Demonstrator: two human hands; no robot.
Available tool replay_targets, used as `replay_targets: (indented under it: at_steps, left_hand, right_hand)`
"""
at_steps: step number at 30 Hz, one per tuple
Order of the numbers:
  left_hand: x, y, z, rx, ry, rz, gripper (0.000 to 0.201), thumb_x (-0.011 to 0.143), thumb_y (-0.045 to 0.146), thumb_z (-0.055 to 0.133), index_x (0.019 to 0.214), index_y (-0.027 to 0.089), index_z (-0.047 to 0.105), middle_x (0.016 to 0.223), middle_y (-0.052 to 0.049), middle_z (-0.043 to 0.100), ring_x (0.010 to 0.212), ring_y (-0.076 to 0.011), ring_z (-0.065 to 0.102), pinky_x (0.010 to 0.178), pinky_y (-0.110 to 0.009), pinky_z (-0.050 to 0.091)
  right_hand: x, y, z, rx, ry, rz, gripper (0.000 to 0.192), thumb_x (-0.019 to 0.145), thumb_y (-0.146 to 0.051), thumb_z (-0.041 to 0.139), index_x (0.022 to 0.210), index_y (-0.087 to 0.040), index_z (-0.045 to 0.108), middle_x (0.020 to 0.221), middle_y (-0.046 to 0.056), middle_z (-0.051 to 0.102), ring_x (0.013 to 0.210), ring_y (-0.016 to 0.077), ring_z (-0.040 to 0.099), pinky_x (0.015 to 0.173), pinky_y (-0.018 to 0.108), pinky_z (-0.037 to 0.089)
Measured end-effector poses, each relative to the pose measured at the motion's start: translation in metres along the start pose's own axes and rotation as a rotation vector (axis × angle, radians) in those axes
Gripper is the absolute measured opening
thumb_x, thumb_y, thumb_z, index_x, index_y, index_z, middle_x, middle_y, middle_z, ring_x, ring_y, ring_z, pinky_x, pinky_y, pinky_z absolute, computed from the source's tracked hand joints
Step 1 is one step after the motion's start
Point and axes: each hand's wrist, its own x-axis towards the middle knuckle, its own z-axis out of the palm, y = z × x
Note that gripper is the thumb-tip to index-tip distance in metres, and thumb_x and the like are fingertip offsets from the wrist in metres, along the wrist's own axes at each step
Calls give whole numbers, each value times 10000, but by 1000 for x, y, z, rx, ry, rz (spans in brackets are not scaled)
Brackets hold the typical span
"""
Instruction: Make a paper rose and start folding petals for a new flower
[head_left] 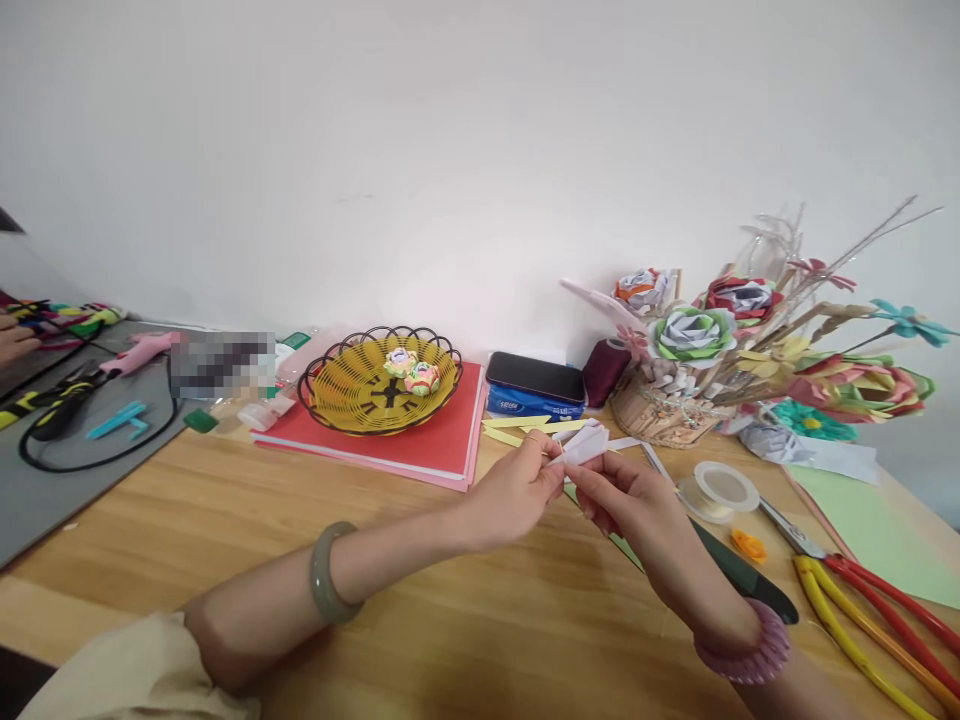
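Note:
Both of my hands meet above the wooden table, pinching a folded piece of white paper (589, 443) between them. My left hand (517, 490) grips its near left end with thumb and fingers. From the other side, my right hand (626, 495) presses the lower edge between thumb and fingertips. Yellow paper strips (514, 430) lie just behind the hands. Beneath my right forearm rests a dark green-handled tool (742, 575), partly covered. A spool (718, 490) of clear thread sits right of my right hand, near a small orange paper piece (748, 545).
A yellow woven basket (352, 400) holding small paper flowers stands on red paper (450, 455). A phone (536, 375) leans on a blue box (534, 402). Paper flowers (694, 333) fill a pot at right. Scissors (832, 560) lie far right. Another person's hand (15, 338) shows at far left.

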Motion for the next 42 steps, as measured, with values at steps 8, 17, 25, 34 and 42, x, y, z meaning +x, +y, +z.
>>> replay_targets:
  at_steps: [8, 17, 25, 34, 42]
  left_hand:
    - [3, 10, -1, -311, -76, -73, 63, 847, 193, 333, 785, 189, 328, 541, 74, 359, 487, -70, 289, 483, -216, 219]
    - [5, 7, 1, -315, -11, -11, 183, 866, 304, 330, 723, 192, 316, 496, 88, 348, 434, -57, 263, 453, -223, 202]
    - [3, 14, -2, -283, 4, 21, 216, 869, 317, 352, 699, 187, 324, 492, 92, 344, 437, -50, 277, 463, -216, 217]
    - [3, 11, -3, -193, -17, 39, 214, 886, 349, 331, 748, 185, 337, 556, 74, 358, 485, -65, 298, 488, -221, 234]
    - [-1, 16, -1, -154, -106, -8, 357, 851, 525, 327, 761, 180, 350, 628, 54, 361, 555, -79, 309, 542, -232, 270]
  right_hand:
    - [3, 5, -2, 16, -28, -1, 330, 738, -469, 552, 592, -185, 468, 481, -58, 419, 432, 73, 340, 413, 217, 255]
    - [4, 10, 1, -22, -13, -14, 340, 738, -507, 542, 648, -183, 493, 481, -60, 415, 432, 78, 335, 419, 222, 266]
    - [-4, 10, -7, -63, -140, -123, 266, 812, -437, 482, 798, -179, 549, 578, -35, 460, 500, 99, 399, 464, 227, 321]
    - [-5, 17, -12, -65, -141, -68, 288, 809, -455, 498, 742, -179, 548, 578, -23, 497, 507, 97, 415, 460, 220, 320]
    - [-11, 11, -8, -56, -20, -61, 329, 788, -488, 510, 678, -180, 554, 537, -26, 499, 454, 84, 368, 431, 219, 293]
